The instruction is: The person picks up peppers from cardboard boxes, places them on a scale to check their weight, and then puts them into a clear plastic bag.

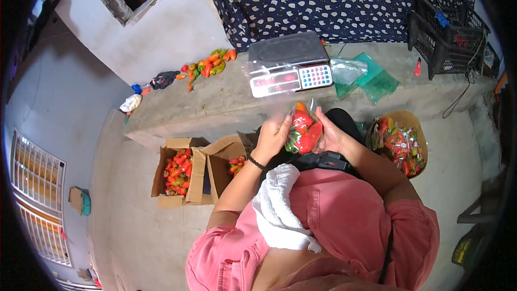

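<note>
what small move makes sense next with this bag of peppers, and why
I'd probably lift the clear bag onto the scale: it has peppers inside, the left hand and right hand hold it between them, and the scale sits just ahead on the ledge.

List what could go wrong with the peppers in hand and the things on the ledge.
The clear bag between left hand and right hand might slip or tear, dropping its peppers.

The green plastic lying loose beside the scale might slide off the ledge if brushed.
</note>
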